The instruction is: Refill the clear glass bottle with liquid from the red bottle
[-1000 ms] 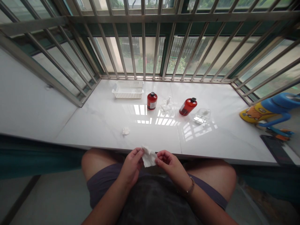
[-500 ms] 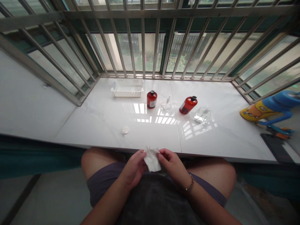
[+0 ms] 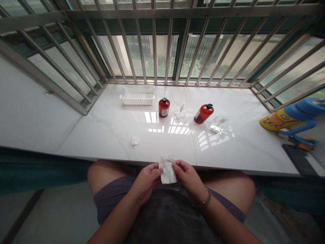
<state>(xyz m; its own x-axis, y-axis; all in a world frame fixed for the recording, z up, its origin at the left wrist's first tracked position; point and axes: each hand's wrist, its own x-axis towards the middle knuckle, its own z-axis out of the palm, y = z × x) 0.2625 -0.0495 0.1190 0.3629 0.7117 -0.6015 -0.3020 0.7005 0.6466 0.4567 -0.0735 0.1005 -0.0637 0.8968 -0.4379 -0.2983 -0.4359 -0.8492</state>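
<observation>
My left hand (image 3: 146, 181) and my right hand (image 3: 187, 176) both pinch a small crumpled white tissue (image 3: 167, 170), held over my lap just below the front edge of the white marble sill (image 3: 114, 128). A crumpled white wad (image 3: 135, 141) lies on the sill ahead of my left hand. Farther back an upright red bottle with a black cap (image 3: 164, 107) stands near the middle. A second red bottle (image 3: 203, 113) leans to the right of it.
A white plastic basket (image 3: 137, 95) sits at the back left by the window bars (image 3: 154, 44). A crumpled clear wrapper (image 3: 180, 111) and a clear plastic piece (image 3: 218, 122) lie near the bottles. A blue and yellow toy (image 3: 291, 120) and a dark phone (image 3: 297, 159) are at the right.
The tissue has been turned and drawn together between my fingers, from spread sideways to hanging more upright. My hands have moved closer to each other.
</observation>
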